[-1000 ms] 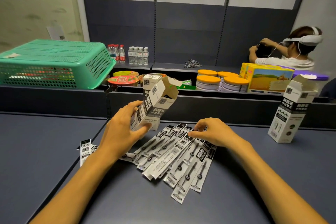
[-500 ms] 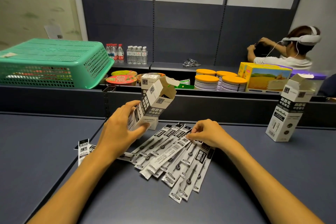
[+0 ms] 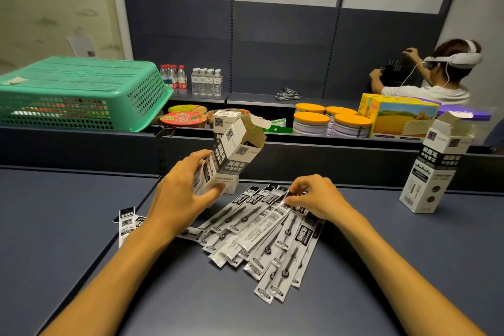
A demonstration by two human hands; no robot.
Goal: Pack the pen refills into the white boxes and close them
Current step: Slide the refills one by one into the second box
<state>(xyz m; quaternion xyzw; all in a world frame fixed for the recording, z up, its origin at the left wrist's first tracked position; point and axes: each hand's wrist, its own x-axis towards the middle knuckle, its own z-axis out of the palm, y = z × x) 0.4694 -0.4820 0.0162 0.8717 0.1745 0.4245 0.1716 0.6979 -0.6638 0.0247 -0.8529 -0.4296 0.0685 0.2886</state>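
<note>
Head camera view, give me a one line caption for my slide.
Left hand holds an open white box tilted while right hand pinches packaged pen refills fanned across the dark table.

Even, fairly dim overhead light leaves only soft shadows under the forearms and under the fanned clear-plastic pen refill packets [image 3: 261, 229] on the matte dark blue-grey tabletop [image 3: 54, 226], with no harsh glare. Wide-angle distortion bows the shelf uprights toward 12 o'clock. The small clear plastic water bottles [image 3: 207, 82] look slightly soft, perhaps from compression.
</note>
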